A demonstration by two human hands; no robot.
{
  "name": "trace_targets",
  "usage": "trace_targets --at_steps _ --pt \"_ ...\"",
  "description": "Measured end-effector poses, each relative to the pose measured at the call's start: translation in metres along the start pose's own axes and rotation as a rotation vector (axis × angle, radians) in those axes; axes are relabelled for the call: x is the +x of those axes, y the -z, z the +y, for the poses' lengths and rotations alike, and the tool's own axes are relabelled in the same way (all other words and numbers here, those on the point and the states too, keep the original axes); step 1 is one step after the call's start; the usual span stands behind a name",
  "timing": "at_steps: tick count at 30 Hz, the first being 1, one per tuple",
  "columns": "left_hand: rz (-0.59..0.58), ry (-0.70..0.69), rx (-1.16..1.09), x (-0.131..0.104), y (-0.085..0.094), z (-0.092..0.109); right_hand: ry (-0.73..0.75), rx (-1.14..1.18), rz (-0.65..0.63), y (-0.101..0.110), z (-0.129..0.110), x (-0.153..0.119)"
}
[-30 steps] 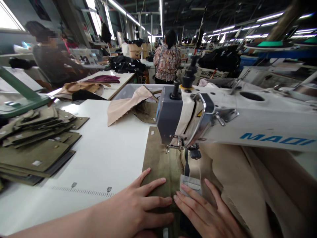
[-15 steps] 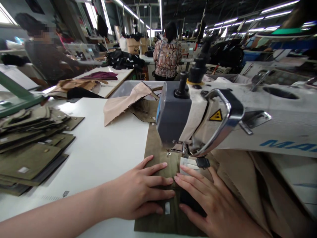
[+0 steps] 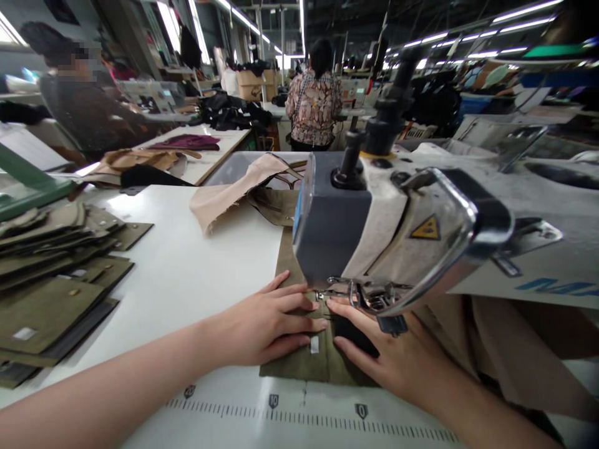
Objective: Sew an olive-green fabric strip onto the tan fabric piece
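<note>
My left hand point(image 3: 266, 324) lies flat, fingers spread, on an olive fabric piece point(image 3: 299, 365) under the head of a white sewing machine point(image 3: 374, 224). My right hand point(image 3: 388, 358) presses flat on the same piece just to the right, its fingertips at the presser foot point(image 3: 350, 293). A small white label point(image 3: 314, 344) shows on the fabric between the two hands. The needle area is partly hidden by the machine head. Tan cloth point(image 3: 505, 349) hangs under the machine arm to the right.
A stack of olive fabric pieces point(image 3: 51, 280) lies at the left on the white table point(image 3: 187, 268). A ruler scale point(image 3: 304, 415) runs along the front edge. Beige cloth point(image 3: 234, 190) drapes at the back. Other people work at benches behind.
The olive piece has fed away from me under the presser foot, both hands riding forward with it. My view has dropped closer to the machine head, and the ruler scale now shows below.
</note>
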State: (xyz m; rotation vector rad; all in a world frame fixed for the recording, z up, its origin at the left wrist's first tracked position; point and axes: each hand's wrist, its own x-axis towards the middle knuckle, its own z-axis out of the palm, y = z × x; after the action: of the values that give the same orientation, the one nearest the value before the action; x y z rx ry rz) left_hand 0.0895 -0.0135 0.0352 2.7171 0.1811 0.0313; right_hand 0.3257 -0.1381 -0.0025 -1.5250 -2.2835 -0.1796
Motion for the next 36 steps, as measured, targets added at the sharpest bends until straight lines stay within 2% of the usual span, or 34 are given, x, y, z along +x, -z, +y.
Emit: trace_targets --at_steps 3,6,14,19,21,23,25,27,29,33,36 --pt "0.061 0.002 -0.011 0.001 -0.001 -0.005 0.0 -0.059 0.041 -0.002 0.004 0.002" --pt "0.093 -0.006 -0.009 0.002 -0.002 -0.009 -0.032 -0.04 -0.016 -0.004 0.007 0.001" --pt "0.072 0.015 -0.013 0.007 0.003 -0.013 -0.129 -0.002 -0.088 -0.01 0.019 0.014" --pt "-0.005 0.042 0.039 -0.002 0.005 -0.002 -0.188 -0.043 -0.122 -0.005 -0.002 0.01" --pt "-0.004 0.021 0.061 -0.009 0.005 0.0 -0.27 -0.022 -0.153 -0.007 -0.015 0.007" --pt "0.044 -0.024 0.07 -0.014 0.004 0.002 -0.367 0.044 -0.13 -0.01 -0.025 0.005" --pt "0.151 -0.032 0.067 -0.017 0.002 0.003 -0.422 0.117 -0.067 -0.014 -0.03 0.006" --pt "0.26 0.001 0.049 -0.018 -0.001 0.004 -0.431 0.16 -0.039 -0.016 -0.031 0.008" --pt "0.315 0.012 0.037 -0.018 -0.007 0.005 -0.446 0.168 -0.059 -0.016 -0.03 0.009" --pt "0.309 -0.101 0.133 -0.019 -0.023 0.004 -0.456 0.129 -0.074 -0.014 -0.028 0.01" --pt "0.28 -0.147 0.217 -0.019 -0.026 0.007 -0.419 0.094 -0.031 -0.012 -0.028 0.009"
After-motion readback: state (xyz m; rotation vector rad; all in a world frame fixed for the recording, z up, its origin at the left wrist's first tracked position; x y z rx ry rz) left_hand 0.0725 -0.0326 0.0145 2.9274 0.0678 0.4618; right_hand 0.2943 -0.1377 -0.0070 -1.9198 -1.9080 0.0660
